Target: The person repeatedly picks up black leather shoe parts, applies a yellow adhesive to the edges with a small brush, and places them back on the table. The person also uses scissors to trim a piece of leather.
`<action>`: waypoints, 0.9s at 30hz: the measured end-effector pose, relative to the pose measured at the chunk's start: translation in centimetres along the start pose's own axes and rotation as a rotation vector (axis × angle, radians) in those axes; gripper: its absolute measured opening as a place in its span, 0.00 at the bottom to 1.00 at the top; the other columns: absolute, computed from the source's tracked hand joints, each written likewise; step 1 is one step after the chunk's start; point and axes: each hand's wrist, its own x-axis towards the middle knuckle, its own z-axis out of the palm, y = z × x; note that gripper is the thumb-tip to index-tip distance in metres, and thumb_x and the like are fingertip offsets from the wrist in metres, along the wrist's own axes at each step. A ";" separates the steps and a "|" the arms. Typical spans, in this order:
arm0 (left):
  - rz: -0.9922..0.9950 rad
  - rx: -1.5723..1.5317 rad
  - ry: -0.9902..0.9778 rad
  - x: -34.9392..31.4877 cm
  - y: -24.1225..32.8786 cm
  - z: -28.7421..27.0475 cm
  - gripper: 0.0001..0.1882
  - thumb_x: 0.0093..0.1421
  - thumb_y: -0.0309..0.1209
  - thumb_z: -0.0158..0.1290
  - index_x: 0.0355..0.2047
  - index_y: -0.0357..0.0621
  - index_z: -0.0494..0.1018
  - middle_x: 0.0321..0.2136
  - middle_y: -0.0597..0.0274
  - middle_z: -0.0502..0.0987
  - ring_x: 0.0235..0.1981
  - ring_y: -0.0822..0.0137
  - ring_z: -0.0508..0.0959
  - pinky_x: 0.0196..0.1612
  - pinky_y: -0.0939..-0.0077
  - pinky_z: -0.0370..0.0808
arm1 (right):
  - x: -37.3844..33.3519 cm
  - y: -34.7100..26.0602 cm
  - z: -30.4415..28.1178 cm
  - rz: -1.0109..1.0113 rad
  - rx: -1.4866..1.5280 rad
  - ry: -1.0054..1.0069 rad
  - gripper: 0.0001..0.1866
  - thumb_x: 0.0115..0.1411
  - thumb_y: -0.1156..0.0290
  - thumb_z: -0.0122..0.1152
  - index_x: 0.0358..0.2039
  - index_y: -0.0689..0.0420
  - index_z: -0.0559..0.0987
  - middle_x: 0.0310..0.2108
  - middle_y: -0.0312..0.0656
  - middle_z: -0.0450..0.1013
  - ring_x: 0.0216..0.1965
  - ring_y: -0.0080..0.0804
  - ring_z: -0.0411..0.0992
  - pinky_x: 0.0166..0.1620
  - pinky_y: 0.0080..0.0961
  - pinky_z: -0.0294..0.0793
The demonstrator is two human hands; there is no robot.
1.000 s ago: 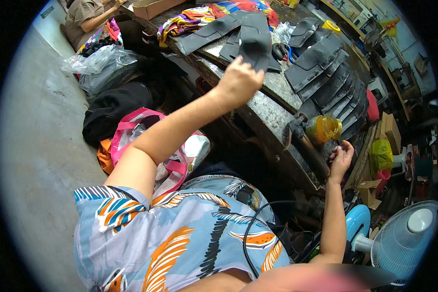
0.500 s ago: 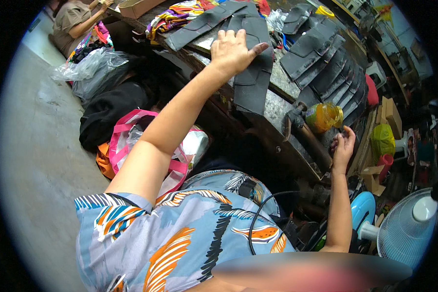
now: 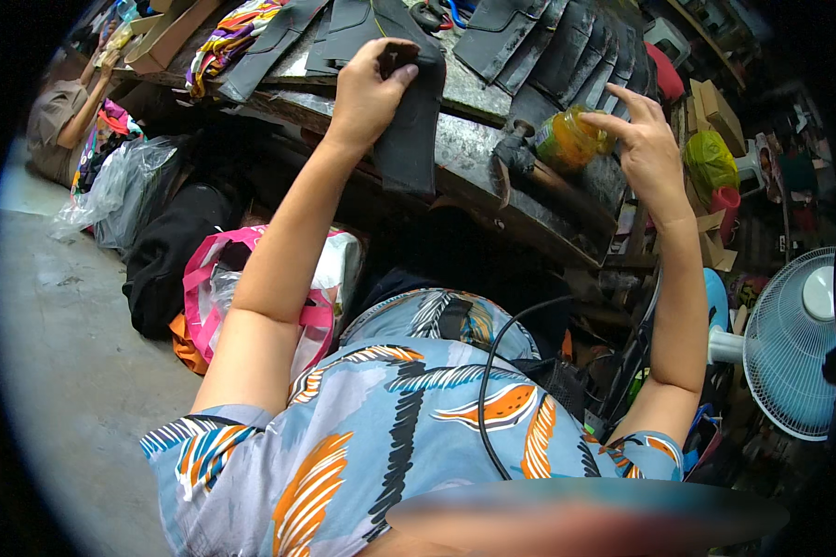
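Since the left arm (image 3: pixel 288 223) is stretched up and away from the body, elbow only a bit bent, the left hand (image 3: pixel 367 97) ends up right at the table edge. Its fingers are curled over with the thumb coming across to meet them, pinching the side of a long black piece (image 3: pixel 411 130). That piece lies partly on the worktable (image 3: pixel 478 144), its near end hanging past the edge.

The right arm (image 3: pixel 678 278) is bent more sharply, forearm going pretty much straight up. The right hand (image 3: pixel 655 153) is tipped inward, fingers loosely spread and half straight, one pointing over the mouth end of an amber jar (image 3: pixel 557 139). Can't tell if that fingertip actually touches it. The jar sits tilted, with a dark hammer-like tool (image 3: pixel 520 153) just beside it and overlapping black pieces (image 3: pixel 548 56) behind.
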 end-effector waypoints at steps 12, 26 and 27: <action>-0.680 -0.998 -0.005 -5.4 2.2 -0.2 0.35 0.55 0.24 0.60 0.58 0.33 0.55 0.44 0.53 0.74 0.41 0.68 0.78 0.43 0.76 0.79 | -0.4 -0.5 -2.1 0.036 0.037 0.027 0.21 0.49 0.83 0.50 0.39 0.48 0.82 0.51 0.41 0.71 0.54 0.42 0.66 0.57 0.39 0.62; -0.853 -0.988 -0.238 -5.8 7.6 -0.9 0.22 0.53 0.28 0.61 0.47 0.34 0.68 0.36 0.54 0.78 0.31 0.68 0.81 0.35 0.75 0.80 | -0.2 -4.9 -4.4 0.110 0.886 0.047 0.21 0.53 0.82 0.49 0.49 0.59 0.77 0.47 0.42 0.71 0.49 0.29 0.69 0.53 0.25 0.66; -0.829 -0.997 -0.246 -5.9 8.3 -0.8 0.23 0.53 0.28 0.61 0.48 0.34 0.68 0.36 0.54 0.78 0.31 0.68 0.81 0.36 0.75 0.80 | -0.1 -5.6 -4.3 0.146 1.008 0.047 0.23 0.54 0.82 0.48 0.52 0.58 0.75 0.46 0.40 0.71 0.47 0.27 0.68 0.51 0.23 0.66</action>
